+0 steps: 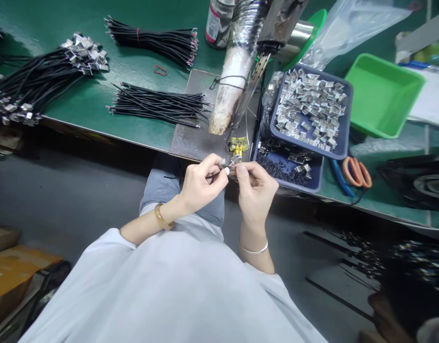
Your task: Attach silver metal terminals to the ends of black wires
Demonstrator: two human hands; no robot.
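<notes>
My left hand (201,183) is closed in a pinch around a short black cable (211,176) whose end points to the right. Close against its fingertips, my right hand (255,183) is also pinched, holding a small silver metal connector shell (235,159) at the cable's end. The finest wires between the fingertips are too small to make out. Just beyond both hands, at the bench edge, stands a yellow clip-like holder (238,146) with a yellow pad behind it. Over it reaches a soldering tool (250,88) beside a wrapped, stained white tube (231,90).
Bundles of black cables (158,102) lie on the green bench (141,131), left of me. At right, a blue tray of metal shells (308,109) rests on another holding small black pieces (284,169). Beyond are a green bin (384,95) and orange-handled scissors (357,172).
</notes>
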